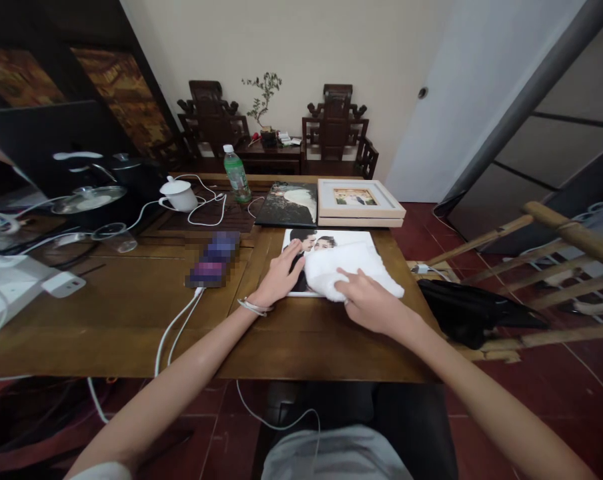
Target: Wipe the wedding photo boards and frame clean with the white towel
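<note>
A photo print [297,236] showing two people lies flat on the wooden table in front of me. My left hand [283,270] rests on its left side, fingers stretched out and nothing in them. Across the right part of the photo spreads a folded white cloth [364,260], which hides much of the picture. My right hand [366,298] grips the near edge of this cloth and presses it against the photo.
Behind the photo lie a dark photo album [287,205] and a pale framed picture [359,200]. A charging phone [214,259], green bottle [236,177], white lidded cup [180,197], clear plastic cup [115,238] and power strip [11,287] with cables stand leftward. Bamboo rails [571,233] border the right.
</note>
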`<state>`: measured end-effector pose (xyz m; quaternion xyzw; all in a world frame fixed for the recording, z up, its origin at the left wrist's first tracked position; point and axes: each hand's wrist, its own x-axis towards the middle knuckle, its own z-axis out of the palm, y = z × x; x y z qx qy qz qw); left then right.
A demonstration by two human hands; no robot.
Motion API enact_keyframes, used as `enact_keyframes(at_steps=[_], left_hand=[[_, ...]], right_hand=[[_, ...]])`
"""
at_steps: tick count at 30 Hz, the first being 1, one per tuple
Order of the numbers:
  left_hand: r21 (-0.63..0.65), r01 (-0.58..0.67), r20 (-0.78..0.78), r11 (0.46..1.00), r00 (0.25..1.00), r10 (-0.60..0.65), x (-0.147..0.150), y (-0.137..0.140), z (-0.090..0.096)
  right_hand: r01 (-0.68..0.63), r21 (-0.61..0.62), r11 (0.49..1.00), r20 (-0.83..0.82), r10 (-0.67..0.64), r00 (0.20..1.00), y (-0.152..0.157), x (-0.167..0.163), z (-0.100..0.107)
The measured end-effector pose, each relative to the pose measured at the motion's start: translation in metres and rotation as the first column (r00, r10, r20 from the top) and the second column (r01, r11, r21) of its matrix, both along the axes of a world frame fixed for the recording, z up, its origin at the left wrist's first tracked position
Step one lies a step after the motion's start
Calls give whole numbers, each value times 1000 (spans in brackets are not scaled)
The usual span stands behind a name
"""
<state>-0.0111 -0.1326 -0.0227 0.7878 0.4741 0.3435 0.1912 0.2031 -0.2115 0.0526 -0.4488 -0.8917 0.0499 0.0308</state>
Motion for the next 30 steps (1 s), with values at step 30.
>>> enact_keyframes(at_steps=[30], left_hand=[[68,12,60,998,998,-17,2,1,4]], right_hand=[[173,86,981,-226,-150,963,76,46,-19]])
